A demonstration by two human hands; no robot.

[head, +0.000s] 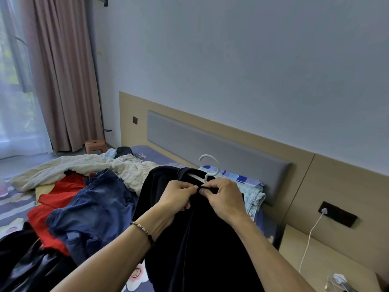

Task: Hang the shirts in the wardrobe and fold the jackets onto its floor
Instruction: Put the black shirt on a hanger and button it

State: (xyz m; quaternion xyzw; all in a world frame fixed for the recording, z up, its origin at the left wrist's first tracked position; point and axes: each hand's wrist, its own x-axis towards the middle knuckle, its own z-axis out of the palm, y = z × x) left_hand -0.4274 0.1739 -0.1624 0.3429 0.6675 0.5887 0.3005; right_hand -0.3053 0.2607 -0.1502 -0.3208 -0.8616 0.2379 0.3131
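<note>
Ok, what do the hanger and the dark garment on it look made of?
Hanger: likely plastic, white and smooth, with a moulded-looking rounded hook. Dark garment: soft black fabric, matte, draping in loose folds; the exact weave can't be told.

Soft daylight is coming through the sheer curtain (14,114) left of the headboard (210,144), leaving the wall dim and bluish, while wide-angle distortion is bending the edges and detail is smearing slightly.

Matt black cloth shirt (189,239) on smooth white plastic hanger (208,165); faded denim jeans (94,207).
</note>
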